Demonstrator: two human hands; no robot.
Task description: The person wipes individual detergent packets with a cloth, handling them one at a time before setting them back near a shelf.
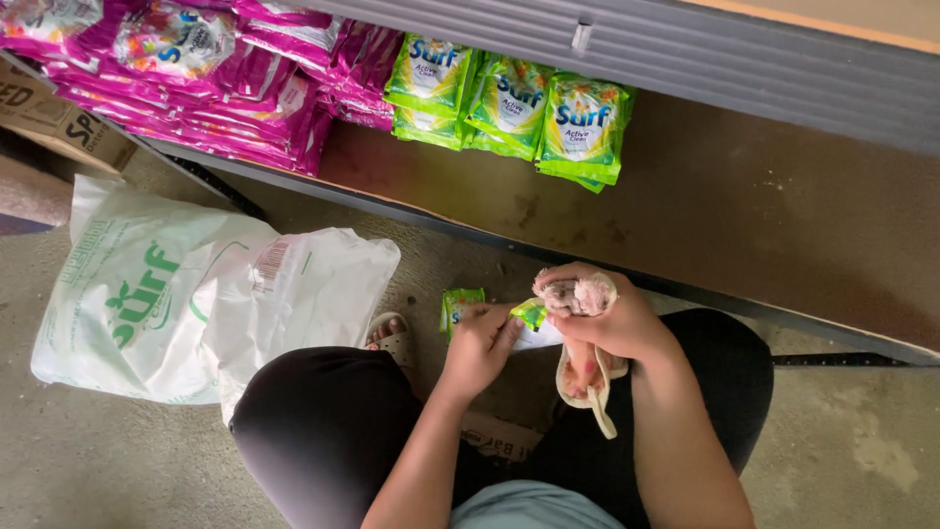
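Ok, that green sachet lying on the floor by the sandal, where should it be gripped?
Pinch the green sachet by its upper edge, coming from above: it lies flat, so only the edges offer purchase, and the left hand covers its lower right part.

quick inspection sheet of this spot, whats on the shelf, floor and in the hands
surface: brown low shelf, stained, partly bare; rough concrete floor
job's things: green sachet pinched by the left hand; pinkish cloth gripped in the right hand; another green sachet on the floor beside them
clutter: big white plastic bag on the floor; cardboard box at left
hands: both busy, close together above the knees
cables: nothing seen
surroundings: green packets and pink packets lined on the shelf; sandalled foot
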